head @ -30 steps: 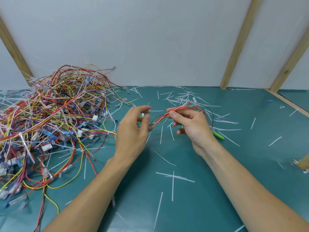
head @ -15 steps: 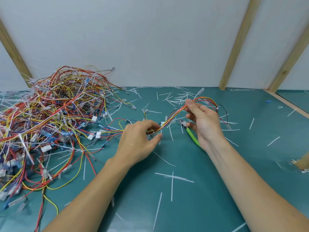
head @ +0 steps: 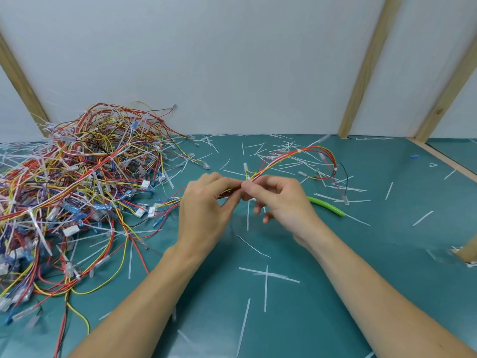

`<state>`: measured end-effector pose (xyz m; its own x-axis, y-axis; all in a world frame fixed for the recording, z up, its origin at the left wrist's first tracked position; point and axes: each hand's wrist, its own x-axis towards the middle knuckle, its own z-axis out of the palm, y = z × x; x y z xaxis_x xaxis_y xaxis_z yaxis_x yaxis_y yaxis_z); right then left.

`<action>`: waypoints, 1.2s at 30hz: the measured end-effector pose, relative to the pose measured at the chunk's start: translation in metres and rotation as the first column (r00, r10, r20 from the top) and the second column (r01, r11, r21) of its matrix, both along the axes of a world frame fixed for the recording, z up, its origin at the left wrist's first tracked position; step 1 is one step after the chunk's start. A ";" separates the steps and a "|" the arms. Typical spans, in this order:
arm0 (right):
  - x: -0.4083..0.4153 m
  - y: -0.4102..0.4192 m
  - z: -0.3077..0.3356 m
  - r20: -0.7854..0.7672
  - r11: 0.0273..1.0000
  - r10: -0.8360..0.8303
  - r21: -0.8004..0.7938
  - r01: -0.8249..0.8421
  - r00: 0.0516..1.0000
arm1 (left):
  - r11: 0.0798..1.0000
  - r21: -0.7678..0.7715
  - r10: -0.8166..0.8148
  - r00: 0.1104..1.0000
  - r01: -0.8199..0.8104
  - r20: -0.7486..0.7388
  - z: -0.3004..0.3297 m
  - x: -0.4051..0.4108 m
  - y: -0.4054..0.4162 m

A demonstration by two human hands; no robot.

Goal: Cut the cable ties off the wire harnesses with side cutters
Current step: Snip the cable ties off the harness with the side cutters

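A wire harness (head: 296, 157) of red, yellow and white wires loops up and right from my hands, with white cable ties still on it. My left hand (head: 206, 210) grips the bundle at its left part. My right hand (head: 281, 200) pinches the same bundle just right of the left hand, thumb and forefinger on the wires, other fingers loosely curled. The side cutters (head: 326, 205) lie on the teal mat behind my right hand; only a green handle shows.
A big tangled pile of harnesses (head: 77, 182) covers the left of the teal mat (head: 335, 267). Cut white tie pieces (head: 265, 273) lie scattered across the mat. Wooden posts (head: 361, 73) and a white wall stand behind. A wooden rail runs at the right edge.
My hands have closed together on the harness at the middle. The right hand came down and left; the harness loop now arcs out to the right, and the cutters lie further right of the hand.
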<state>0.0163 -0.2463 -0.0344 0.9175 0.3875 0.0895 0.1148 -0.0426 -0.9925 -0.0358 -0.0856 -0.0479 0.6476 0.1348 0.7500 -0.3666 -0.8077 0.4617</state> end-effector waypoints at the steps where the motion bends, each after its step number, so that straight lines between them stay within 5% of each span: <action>1: -0.001 0.002 -0.001 0.029 1.000 -0.011 -0.004 0.011 1.000 | 1.000 0.001 -0.017 1.000 0.017 0.001 0.000 0.000 -0.002; 6: 0.002 -0.001 0.002 0.026 0.994 -0.094 0.055 0.093 0.995 | 0.968 -0.199 -0.181 0.977 0.155 -0.117 0.001 -0.003 -0.004; 13: 0.007 -0.009 0.010 -0.147 0.977 -0.110 0.167 0.134 0.983 | 0.985 -0.167 0.014 0.989 -0.039 -0.147 0.001 -0.001 -0.001; 20: 0.011 -0.012 0.008 -0.233 0.968 -0.102 0.200 0.151 0.967 | 0.967 -0.240 0.022 0.966 -0.086 -0.259 0.000 -0.001 0.000; 29: 0.011 -0.011 0.006 0.051 0.997 -0.056 0.057 0.053 0.997 | 0.914 -0.406 -0.128 0.950 0.001 -0.284 0.005 -0.001 0.000; 36: 0.013 -0.016 0.012 0.053 1.000 -0.021 0.016 0.020 0.998 | 0.854 -0.508 -0.272 0.928 0.110 -0.257 0.003 0.000 -0.002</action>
